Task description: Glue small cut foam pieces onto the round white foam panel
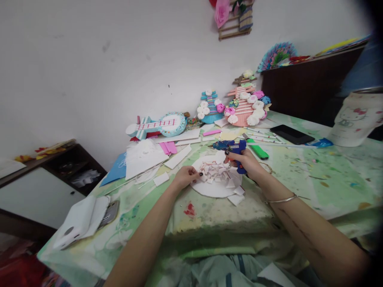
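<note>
My right hand (249,163) grips a blue hot glue gun (238,148), its nozzle pointing left above the back of a white paper disc (206,191). On the disc lies a heap of small white cut paper pieces (214,170), some with darker edges. My left hand (188,177) is at the disc's left rim, thumb and fingers pinched together beside the heap. Whatever those fingertips hold, if anything, is too small to make out. A few loose white pieces (236,199) overlap the disc's front right edge.
Behind stand a blue-and-white craft instrument (172,124) and flowered pink (243,109) and blue ones. A green cutter (257,150), black phone (291,134) and cup (356,117) are at right. White sheets (145,157) and a white case (80,217) lie at left.
</note>
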### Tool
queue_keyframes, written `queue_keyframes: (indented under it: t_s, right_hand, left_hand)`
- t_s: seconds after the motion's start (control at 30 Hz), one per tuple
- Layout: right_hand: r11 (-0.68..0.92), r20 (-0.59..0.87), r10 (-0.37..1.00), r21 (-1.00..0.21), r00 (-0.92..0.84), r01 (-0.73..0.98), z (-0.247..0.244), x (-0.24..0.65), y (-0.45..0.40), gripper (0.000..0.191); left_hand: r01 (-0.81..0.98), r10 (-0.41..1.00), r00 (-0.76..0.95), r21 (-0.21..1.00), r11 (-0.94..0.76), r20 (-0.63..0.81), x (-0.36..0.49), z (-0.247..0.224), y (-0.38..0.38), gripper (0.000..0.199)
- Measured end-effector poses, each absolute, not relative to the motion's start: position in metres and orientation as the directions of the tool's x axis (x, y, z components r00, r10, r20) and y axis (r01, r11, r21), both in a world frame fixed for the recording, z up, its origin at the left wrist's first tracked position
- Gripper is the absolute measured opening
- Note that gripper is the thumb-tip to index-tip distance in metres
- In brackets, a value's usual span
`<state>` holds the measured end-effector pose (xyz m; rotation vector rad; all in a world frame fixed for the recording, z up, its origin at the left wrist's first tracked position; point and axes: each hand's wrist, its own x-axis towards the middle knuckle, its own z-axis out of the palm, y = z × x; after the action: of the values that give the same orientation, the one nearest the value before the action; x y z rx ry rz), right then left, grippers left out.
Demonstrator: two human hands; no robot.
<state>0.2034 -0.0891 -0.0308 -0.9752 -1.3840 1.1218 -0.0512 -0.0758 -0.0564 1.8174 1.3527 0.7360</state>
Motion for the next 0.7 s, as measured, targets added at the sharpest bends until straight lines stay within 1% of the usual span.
queue_keyframes:
  t_s: [0.1, 0.2, 0.27, 0.3, 0.33, 0.37, 0.4, 0.43, 0.5, 0.6, 0.7]
  right_hand:
    - [0.237, 0.233, 0.963, -0.971, -0.133, 0.013, -0.028, 0.204, -0.093, 0.027]
    - [0.244, 0.225, 0.957, -0.966, -0.186, 0.087, -0.022, 0.204, -0.11, 0.024]
    - [0.277, 0.234, 0.946, -0.943, -0.226, 0.184, -0.018, 0.201, -0.127, 0.019]
    - [0.321, 0.259, 0.934, -0.911, -0.246, 0.259, -0.018, 0.198, -0.137, 0.016]
    - [0.421, 0.321, 0.901, -0.81, -0.293, 0.408, -0.018, 0.195, -0.147, 0.015]
    - [0.507, 0.353, 0.86, -0.677, -0.368, 0.534, -0.02, 0.192, -0.155, 0.014]
    - [0.559, 0.359, 0.829, -0.547, -0.428, 0.624, -0.023, 0.188, -0.163, 0.012]
    - [0.6, 0.329, 0.8, -0.43, -0.501, 0.675, -0.026, 0.185, -0.17, 0.013]
    - [0.628, 0.268, 0.777, -0.265, -0.57, 0.732, -0.033, 0.178, -0.179, 0.013]
    - [0.613, 0.231, 0.781, -0.114, -0.58, 0.782, -0.04, 0.168, -0.185, 0.014]
    - [0.584, 0.191, 0.8, -0.028, -0.569, 0.811, -0.039, 0.158, -0.188, 0.016]
  left_hand:
    - [0.493, 0.962, 0.272, 0.858, -0.147, 0.008, -0.05, -0.054, -0.077, 0.037]
    - [0.455, 0.963, 0.268, 0.883, -0.111, -0.017, -0.05, -0.048, -0.079, 0.039]
    - [0.44, 0.964, 0.262, 0.894, -0.085, -0.037, -0.05, -0.043, -0.08, 0.04]
    - [0.434, 0.965, 0.256, 0.898, -0.072, -0.046, -0.051, -0.041, -0.08, 0.041]
    - [0.428, 0.967, 0.249, 0.902, -0.06, -0.054, -0.051, -0.04, -0.079, 0.042]
    - [0.423, 0.969, 0.24, 0.905, -0.047, -0.061, -0.051, -0.039, -0.078, 0.042]
    - [0.42, 0.971, 0.229, 0.907, -0.035, -0.069, -0.051, -0.038, -0.077, 0.044]
    - [0.418, 0.973, 0.218, 0.908, -0.023, -0.076, -0.051, -0.038, -0.075, 0.045]
    - [0.42, 0.976, 0.201, 0.907, -0.006, -0.086, -0.051, -0.04, -0.071, 0.047]
    - [0.428, 0.978, 0.186, 0.904, 0.004, -0.092, -0.051, -0.044, -0.063, 0.049]
    - [0.463, 0.981, 0.17, 0.886, 0.001, -0.09, -0.051, -0.049, -0.057, 0.051]
